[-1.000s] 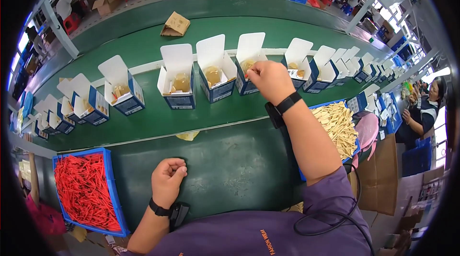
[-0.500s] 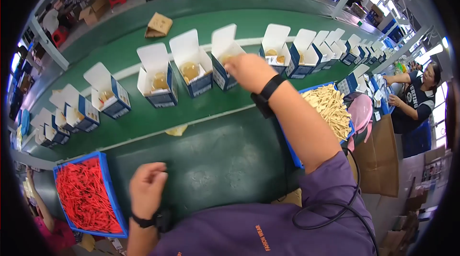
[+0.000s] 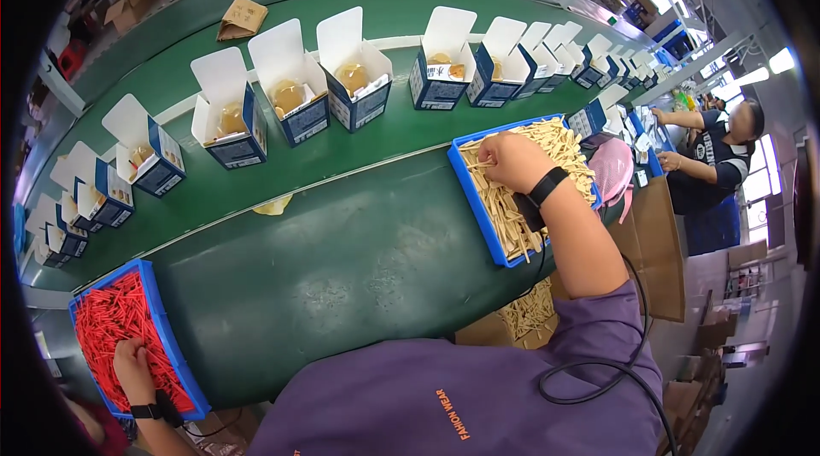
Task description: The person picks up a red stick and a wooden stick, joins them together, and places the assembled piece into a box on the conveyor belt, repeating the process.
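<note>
My left hand [image 3: 132,368] is down in a blue-rimmed tray [image 3: 173,338] heaped with thin red sticks [image 3: 111,315]. Its fingers curl into the heap, and what they pinch is hidden. At the right, my right hand [image 3: 515,163] reaches into another blue tray [image 3: 475,213], filled with pale wooden sticks [image 3: 547,144]. Its fingers are closed at the heap's left side, with a pale stick at the fingertips. Beyond the hands, open blue-and-white boxes [image 3: 231,131] line the green belt; several hold a round amber-coloured item [image 3: 288,96] and small packets.
A folded brown carton piece [image 3: 243,18] lies on the belt's far side. A yellowish scrap [image 3: 273,206] rests at the near edge. More pale sticks [image 3: 527,311] sit in a carton below the right tray. A pink bag [image 3: 612,169] and a co-worker [image 3: 713,153] are at the right.
My right hand has left an open box and come down into the tray of pale sticks. My left hand has moved left into the red sticks. The view has shifted.
</note>
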`<state>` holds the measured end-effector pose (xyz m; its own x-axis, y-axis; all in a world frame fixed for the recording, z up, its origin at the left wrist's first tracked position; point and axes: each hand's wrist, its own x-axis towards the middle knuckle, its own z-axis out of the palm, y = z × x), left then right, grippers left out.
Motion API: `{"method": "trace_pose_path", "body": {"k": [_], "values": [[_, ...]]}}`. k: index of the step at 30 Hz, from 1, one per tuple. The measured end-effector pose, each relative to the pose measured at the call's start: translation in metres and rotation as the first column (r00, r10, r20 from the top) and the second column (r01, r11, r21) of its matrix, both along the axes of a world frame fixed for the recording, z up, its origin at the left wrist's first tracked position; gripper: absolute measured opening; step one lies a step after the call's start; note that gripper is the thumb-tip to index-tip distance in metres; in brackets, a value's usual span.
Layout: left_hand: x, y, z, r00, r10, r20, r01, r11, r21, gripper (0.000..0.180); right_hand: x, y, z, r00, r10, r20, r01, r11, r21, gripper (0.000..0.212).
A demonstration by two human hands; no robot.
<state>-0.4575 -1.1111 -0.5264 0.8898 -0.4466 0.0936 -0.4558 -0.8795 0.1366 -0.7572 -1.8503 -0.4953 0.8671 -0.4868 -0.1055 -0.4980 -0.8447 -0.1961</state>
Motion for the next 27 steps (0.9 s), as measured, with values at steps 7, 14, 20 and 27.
{"method": "trace_pose_path", "body": {"k": [7, 14, 20, 27], "values": [[-0.018, -0.025, 0.011, 0.993, 0.109, 0.044, -0.088, 0.94, -0.33, 0.011, -0.002, -0.003, 0.004, 0.968, 0.097, 0.23, -0.101, 0.995, 0.004, 0.015], [-0.028, -0.038, 0.023, 1.0, -0.009, -0.021, 0.008, 1.0, -0.021, 0.005, -0.007, 0.014, 0.018, 0.872, 0.17, 0.46, -0.118, 0.983, -0.139, 0.013], [-0.023, -0.031, 0.011, 0.982, 0.1, 0.16, -0.044, 0.946, -0.321, 0.005, 0.022, 0.113, 0.032, 0.76, -0.078, 0.645, -0.305, 0.834, 0.46, 0.016], [-0.095, -0.222, 0.057, 0.932, -0.062, -0.356, -0.295, 0.44, -0.848, 0.007, 0.075, 0.207, -0.039, 0.738, 0.298, 0.606, -0.652, 0.547, 0.525, 0.027]]}}
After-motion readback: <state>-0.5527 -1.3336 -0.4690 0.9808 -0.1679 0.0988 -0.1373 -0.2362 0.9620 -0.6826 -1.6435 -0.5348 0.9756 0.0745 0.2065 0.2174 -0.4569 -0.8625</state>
